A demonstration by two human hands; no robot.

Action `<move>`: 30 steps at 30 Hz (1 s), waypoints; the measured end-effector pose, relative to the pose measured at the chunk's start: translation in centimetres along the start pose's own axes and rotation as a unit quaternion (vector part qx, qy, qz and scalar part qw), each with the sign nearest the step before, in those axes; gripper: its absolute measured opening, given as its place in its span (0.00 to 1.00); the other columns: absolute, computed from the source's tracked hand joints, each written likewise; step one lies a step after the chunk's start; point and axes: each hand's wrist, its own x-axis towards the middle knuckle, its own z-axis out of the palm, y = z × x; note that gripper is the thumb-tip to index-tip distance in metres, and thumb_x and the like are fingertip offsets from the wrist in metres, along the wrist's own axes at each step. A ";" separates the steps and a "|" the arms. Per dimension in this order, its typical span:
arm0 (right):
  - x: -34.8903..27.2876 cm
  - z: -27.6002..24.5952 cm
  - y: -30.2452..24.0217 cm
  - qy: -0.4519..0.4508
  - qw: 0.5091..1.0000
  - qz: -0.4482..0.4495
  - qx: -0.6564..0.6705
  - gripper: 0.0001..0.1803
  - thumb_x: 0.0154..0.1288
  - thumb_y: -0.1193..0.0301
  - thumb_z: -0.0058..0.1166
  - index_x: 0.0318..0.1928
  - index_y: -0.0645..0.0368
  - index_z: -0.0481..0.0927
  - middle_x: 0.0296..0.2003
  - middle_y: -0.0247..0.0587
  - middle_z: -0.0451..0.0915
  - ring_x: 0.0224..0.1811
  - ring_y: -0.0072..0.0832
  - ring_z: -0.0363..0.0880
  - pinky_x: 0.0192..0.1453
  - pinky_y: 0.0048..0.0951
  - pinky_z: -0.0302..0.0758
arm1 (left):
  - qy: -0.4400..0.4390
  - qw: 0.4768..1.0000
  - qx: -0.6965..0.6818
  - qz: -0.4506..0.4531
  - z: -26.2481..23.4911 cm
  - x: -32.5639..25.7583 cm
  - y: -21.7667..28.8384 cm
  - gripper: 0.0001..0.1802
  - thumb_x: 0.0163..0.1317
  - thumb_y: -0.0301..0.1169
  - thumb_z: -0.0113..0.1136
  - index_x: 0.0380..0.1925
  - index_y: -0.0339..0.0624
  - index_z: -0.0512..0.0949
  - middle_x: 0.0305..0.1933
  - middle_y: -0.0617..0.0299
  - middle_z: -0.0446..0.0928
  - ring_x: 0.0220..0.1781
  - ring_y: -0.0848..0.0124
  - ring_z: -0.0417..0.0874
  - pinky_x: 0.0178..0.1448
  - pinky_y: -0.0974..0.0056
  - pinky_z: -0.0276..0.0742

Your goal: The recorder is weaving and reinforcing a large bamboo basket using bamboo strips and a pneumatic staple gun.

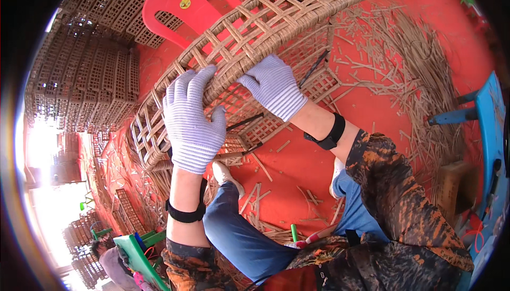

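A large woven basket [241, 44] of brown strips stands tilted in front of me, its thick braided rim running from lower left to upper right. Its sides are open lattice, and dark frame bars show inside. My left hand [192, 118], in a white-and-lilac knitted glove, lies against the rim with fingers stretched out and thumb apart. Further right, my right hand [274, 86], gloved alike, grips the same rim from its near side. The right fingertips are partly hidden at the rim.
A red plastic chair [186, 4] stands behind the basket. Stacked lattice panels [85, 78] rise at the left. Loose strips [409, 52] litter the red floor at right. A blue stool [491, 126] is at far right, a green stool [135, 262] at lower left.
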 end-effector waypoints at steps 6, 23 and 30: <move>-3.5 -1.1 -0.7 -0.089 0.996 0.010 -0.009 0.19 0.68 0.54 0.52 0.41 0.55 0.87 0.47 0.49 0.81 0.52 0.46 0.77 0.62 0.46 0.72 | -0.001 1.000 0.008 -0.010 -0.9 -2.8 3.5 0.36 0.41 0.20 0.65 0.57 0.49 0.76 0.55 0.50 0.75 0.61 0.49 0.74 0.67 0.48 0.65; -14.7 -0.8 -3.5 -0.073 0.745 0.164 0.642 0.13 0.73 0.71 0.53 0.53 0.65 0.77 0.47 0.40 0.81 0.49 0.26 0.80 0.55 0.26 0.79 | -0.005 1.000 0.004 0.022 -1.4 -15.5 15.5 0.30 0.48 0.22 0.59 0.56 0.50 0.78 0.49 0.58 0.73 0.62 0.54 0.72 0.67 0.47 0.63; -18.0 -9.9 -4.7 -0.113 0.951 -0.005 0.286 0.16 0.72 0.73 0.54 0.57 0.64 0.75 0.46 0.39 0.80 0.47 0.24 0.80 0.52 0.25 0.79 | -0.089 0.980 -0.172 0.036 -5.7 -17.0 18.4 0.24 0.48 0.25 0.61 0.49 0.46 0.81 0.45 0.59 0.76 0.53 0.57 0.78 0.59 0.52 0.71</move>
